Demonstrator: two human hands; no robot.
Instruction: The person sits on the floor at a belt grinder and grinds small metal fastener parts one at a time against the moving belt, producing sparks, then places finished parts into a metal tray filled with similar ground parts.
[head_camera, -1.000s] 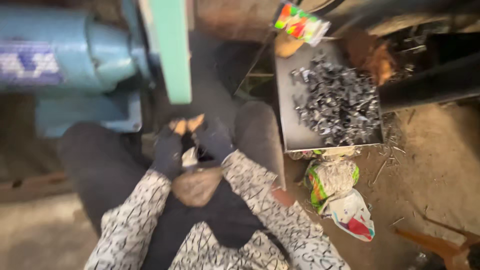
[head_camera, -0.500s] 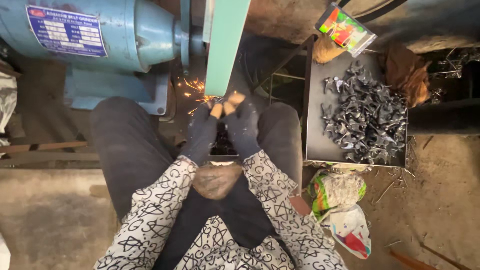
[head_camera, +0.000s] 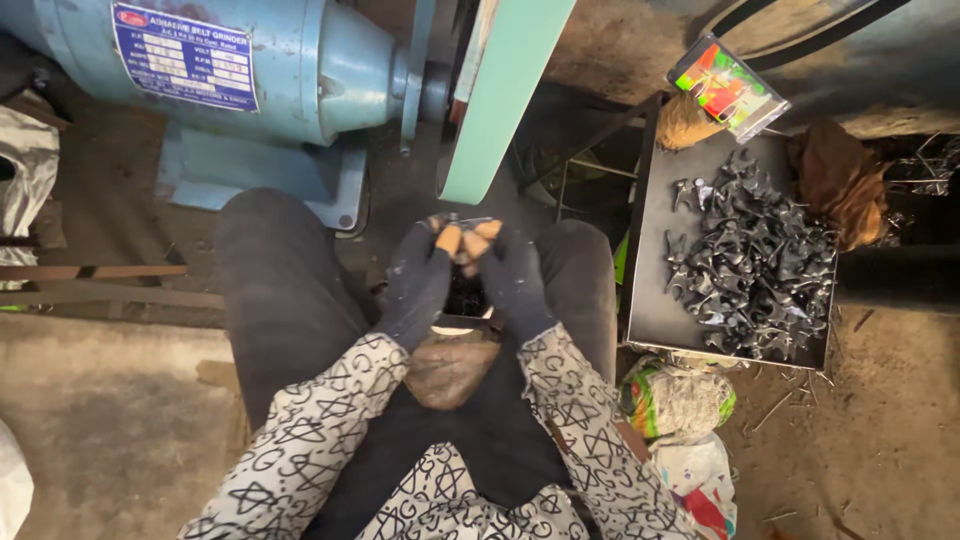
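Note:
My left hand (head_camera: 420, 278) and my right hand (head_camera: 510, 275) both wear dark gloves with bare fingertips. Together they pinch a small metal part (head_camera: 462, 226) between my knees, just below the lower end of the green sanding belt (head_camera: 505, 95). The part is mostly hidden by my fingers. The belt runs from a blue belt grinder motor (head_camera: 230, 65) at the upper left. I sit with dark trousers and patterned black-and-white sleeves.
A dark metal tray (head_camera: 655, 300) at my right holds a heap of several dark metal parts (head_camera: 760, 265). A colourful packet (head_camera: 728, 85) lies at its far end. Crumpled bags (head_camera: 680, 400) lie on the dirt floor by my right knee.
The view has tilted and steadied on the grinder. Sparks seen at the belt half a second ago are gone, and my hands sit a little lower, off the belt.

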